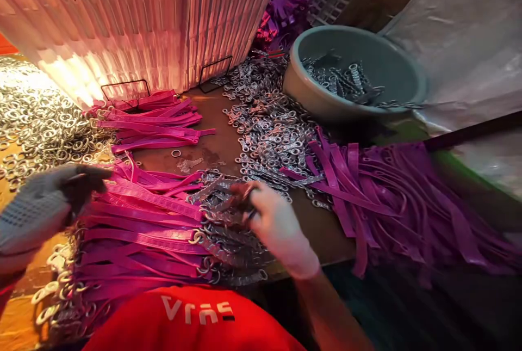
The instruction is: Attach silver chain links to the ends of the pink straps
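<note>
My left hand [55, 196], in a grey dotted glove with dark fingertips, hovers at the left ends of a pile of pink straps [142, 236]. Its fingers point right, the thumb is apart, and I see nothing held. My right hand [273, 215], in a pale glove with bare-looking dark fingertips, is curled over the short metal chains [228, 245] joined by rings to the straps' right ends. Its fingers are bent together; whatever may be between them is blurred. A smaller bunch of pink straps [159, 119] lies behind.
Loose metal rings [44, 122] cover the left side. A heap of chain pieces [273, 133] lies beyond my right hand, below a grey-green basin [302, 79] holding more chains. Purple straps [383, 193] hang over the right edge. A ribbed translucent panel [122, 24] stands at the back.
</note>
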The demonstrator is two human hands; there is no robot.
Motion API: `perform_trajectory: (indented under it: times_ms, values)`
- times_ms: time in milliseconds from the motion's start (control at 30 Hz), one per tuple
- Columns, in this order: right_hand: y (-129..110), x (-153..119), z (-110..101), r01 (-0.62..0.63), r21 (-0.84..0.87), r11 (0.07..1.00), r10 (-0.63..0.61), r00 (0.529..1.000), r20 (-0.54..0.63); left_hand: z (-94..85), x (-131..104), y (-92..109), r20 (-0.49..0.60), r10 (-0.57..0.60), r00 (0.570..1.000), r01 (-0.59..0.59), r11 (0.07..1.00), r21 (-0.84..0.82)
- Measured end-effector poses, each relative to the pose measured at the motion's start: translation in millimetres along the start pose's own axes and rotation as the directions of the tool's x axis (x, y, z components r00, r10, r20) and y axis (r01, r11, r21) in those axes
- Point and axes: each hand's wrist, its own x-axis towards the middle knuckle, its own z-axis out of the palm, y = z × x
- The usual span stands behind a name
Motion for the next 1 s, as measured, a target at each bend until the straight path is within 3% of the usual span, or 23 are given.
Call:
perform_trajectory:
  times_ms: [67, 100, 167, 233, 300, 400, 467, 533, 633, 733, 833, 933, 1000]
  values:
    - [33.7, 13.9, 9.6, -0.225, -0.117, 0.967, 0.221, 0.974, -0.043, 31.7, -6.0, 8.8, 0.213, -0.053, 0.976, 0.115, 0.95, -0.291]
    - [47.3, 21.2, 14.9, -0.252, -0.199, 0.947, 0.254, 0.967, -0.016, 47.2, -7.4, 13.5, 0.325, -0.036, 0.945, 0.166, 0.91, -0.38]
    - [64.7, 32.2, 25.7, -0.201, -0.294, 0.934, 0.223, 0.974, 0.046, 73.5, -6.8, 21.7, 0.532, 0.058, 0.845, 0.265, 0.818, -0.51]
    - [71.2, 34.6, 35.2, -0.129, -0.302, 0.945, 0.169, 0.98, 0.108, 91.2, -3.3, 26.4, 0.647, 0.127, 0.752, 0.386, 0.711, -0.588]
    - [74.5, 29.4, 43.1, -0.135, -0.264, 0.955, 0.179, 0.973, 0.148, 100.3, 0.8, 27.4, 0.717, 0.151, 0.68, 0.497, 0.623, -0.604]
    - [84.8, 17.9, 53.7, -0.199, -0.101, 0.975, 0.214, 0.963, 0.165, 103.7, 4.0, 24.9, 0.779, 0.156, 0.607, 0.578, 0.586, -0.568]
    - [94.5, 12.6, 59.1, -0.244, 0.023, 0.97, 0.237, 0.959, 0.155, 103.2, 3.2, 23.6, 0.78, 0.124, 0.613, 0.57, 0.615, -0.545]
    - [101.4, 9.1, 59.8, -0.289, 0.074, 0.954, 0.281, 0.954, 0.103, 102.3, 0.4, 23.7, 0.739, 0.098, 0.667, 0.507, 0.667, -0.546]
    - [95.0, 4.5, 45.9, -0.334, 0.129, 0.934, 0.348, 0.932, -0.104, 101.1, -5.5, 26.3, 0.639, 0.121, 0.76, 0.357, 0.744, -0.565]
    - [59.0, 0.4, 18.6, -0.269, 0.299, 0.916, 0.339, 0.916, -0.214, 102.6, -11.4, 30.9, 0.563, 0.162, 0.811, 0.234, 0.792, -0.564]
    - [1.3, 0.2, -3.6, -0.107, 0.433, 0.895, 0.191, 0.969, -0.156, 110.0, -17.8, 36.2, 0.476, 0.205, 0.855, 0.119, 0.817, -0.565]
    - [-50.1, 4.4, -8.5, 0.056, 0.486, 0.872, -0.021, 0.997, -0.077, 121.6, -24.9, 40.2, 0.385, 0.234, 0.893, 0.066, 0.777, -0.626]
    - [-69.2, 7.2, -4.7, 0.106, 0.468, 0.878, -0.071, 0.993, -0.093, 127.8, -28.2, 41.1, 0.373, 0.24, 0.896, 0.092, 0.723, -0.685]
